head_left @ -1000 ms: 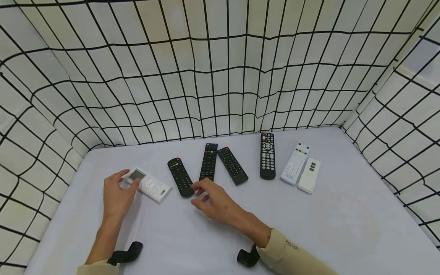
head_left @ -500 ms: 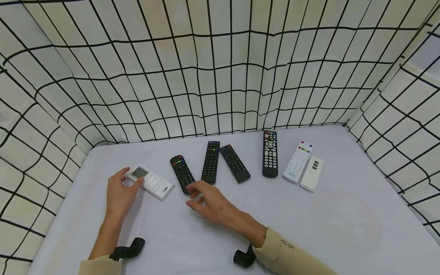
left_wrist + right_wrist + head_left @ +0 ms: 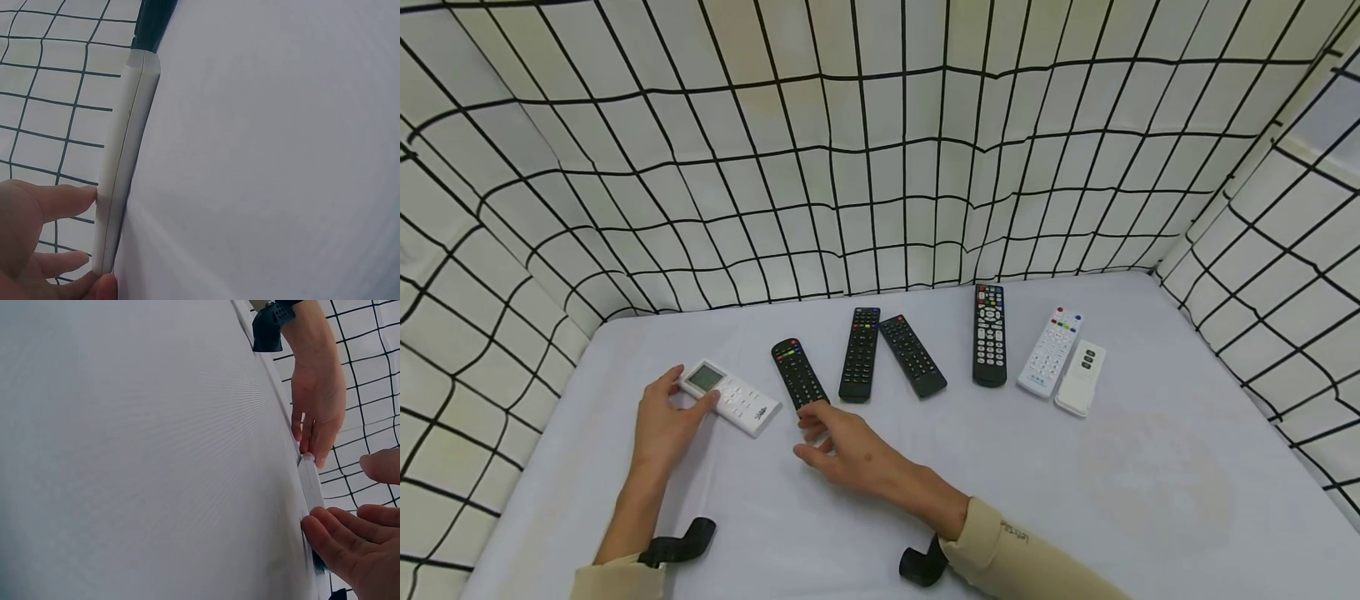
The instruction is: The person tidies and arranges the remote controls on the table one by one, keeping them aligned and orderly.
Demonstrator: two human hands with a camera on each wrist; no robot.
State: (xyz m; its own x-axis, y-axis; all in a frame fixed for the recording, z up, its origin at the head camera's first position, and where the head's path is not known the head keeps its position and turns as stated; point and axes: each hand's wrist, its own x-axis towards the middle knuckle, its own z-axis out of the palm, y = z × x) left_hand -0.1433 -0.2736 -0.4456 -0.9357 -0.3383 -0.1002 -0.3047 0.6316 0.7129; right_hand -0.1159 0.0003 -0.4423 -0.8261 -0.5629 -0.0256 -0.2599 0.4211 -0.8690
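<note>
In the head view, the person's left hand (image 3: 666, 425) pinches the upper left end of a flat white plastic remote with a grey display (image 3: 733, 400), which lies slanted on the white-covered table (image 3: 820, 533). To its right, the right hand (image 3: 850, 450) has its thumb spread away from loosely bent fingers, the fingertips over the lower end of a black round-ended remote with coloured buttons (image 3: 797, 372); whether they press on it, I cannot tell. Just right of that lie a long straight black remote (image 3: 860, 354) and a slanted black remote with a red button (image 3: 913, 356), their upper ends close together. Farther right are a black remote with pale buttons (image 3: 989, 336), a white remote with many small buttons (image 3: 1050, 354) and, right beside this, a plain white remote with three dark buttons (image 3: 1081, 379). A black cord net (image 3: 905, 158) stands behind. In the left wrist view, the display remote appears edge-on, thumb and fingertips against its near end, with something dark past its far end. In the right wrist view, the right thumb stands well apart from the fingers, while beyond them the left hand holds the far end of the display remote.
</note>
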